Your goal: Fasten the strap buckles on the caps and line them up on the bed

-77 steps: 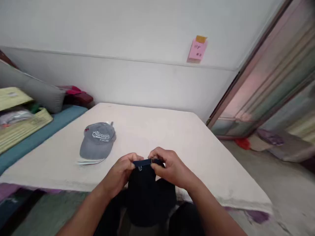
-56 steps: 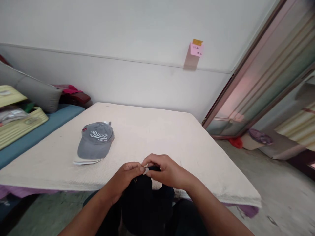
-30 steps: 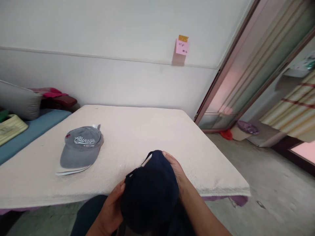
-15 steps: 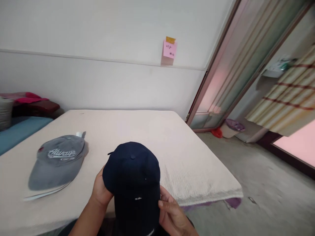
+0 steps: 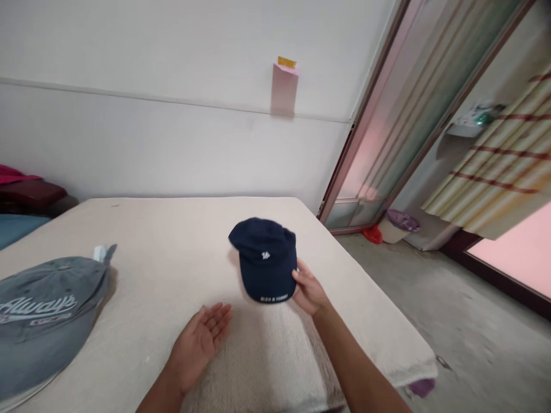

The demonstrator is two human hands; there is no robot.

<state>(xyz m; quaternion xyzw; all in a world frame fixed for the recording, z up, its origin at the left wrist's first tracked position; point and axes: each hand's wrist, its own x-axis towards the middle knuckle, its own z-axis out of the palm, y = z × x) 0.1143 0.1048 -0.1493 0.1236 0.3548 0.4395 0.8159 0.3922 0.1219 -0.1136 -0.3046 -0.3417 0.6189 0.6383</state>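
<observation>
A navy baseball cap (image 5: 266,258) with a small white emblem and white lettering along its brim is over the bed, its brim toward me. My right hand (image 5: 307,287) grips the cap's right side, thumb on top. Whether the cap touches the bed cover I cannot tell. My left hand (image 5: 202,338) is apart from the cap, palm turned up and fingers stretched, holding nothing. A grey baseball cap (image 5: 47,321) with white "Always" lettering lies at the left, cut by the frame edge.
A cream cover (image 5: 172,229) spreads over the bed. Pink and dark red items (image 5: 28,192) lie at the far left. A pink note (image 5: 284,86) hangs on the wall. Beyond the bed's right edge are a sliding door (image 5: 365,172), a lined bin (image 5: 396,226) and concrete floor.
The navy cap has moved forward, away from me, in my right hand. My left hand has let go of it and opened. The grey cap appears further left and closer as the view shifted.
</observation>
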